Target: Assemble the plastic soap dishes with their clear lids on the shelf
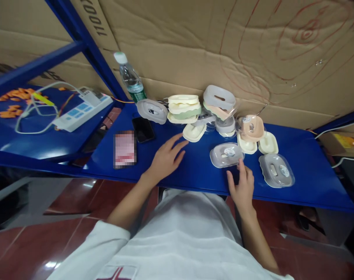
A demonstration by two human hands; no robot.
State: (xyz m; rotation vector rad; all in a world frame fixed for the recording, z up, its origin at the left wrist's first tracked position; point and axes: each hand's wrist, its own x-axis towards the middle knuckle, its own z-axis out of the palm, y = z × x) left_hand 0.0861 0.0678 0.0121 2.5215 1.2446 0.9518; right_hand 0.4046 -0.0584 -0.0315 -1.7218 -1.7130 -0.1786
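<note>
My left hand point(167, 157) hovers over the blue table with its fingers apart, holding nothing. Its fingertips are nearest to a cream plastic dish point(193, 133) that looks like a soap dish. At the near right edge of a grey soap dish point(226, 154) with a clear cover and a round label, my right hand point(242, 187) has its fingers spread. The index finger reaches the dish's corner; whether it presses on it I cannot tell. Further right lies another covered grey dish point(276, 170). A peach dish point(252, 127) rests on a cream dish point(247, 146) behind.
Stacked cream and green dishes point(184, 109) stand at the back, beside a grey-topped stack point(219, 97). A water bottle point(132, 79), a black phone point(143, 129) and a blurred-out packet point(125, 149) are on the left. Cardboard point(194, 46) walls the back. A power strip point(82, 112) lies far left.
</note>
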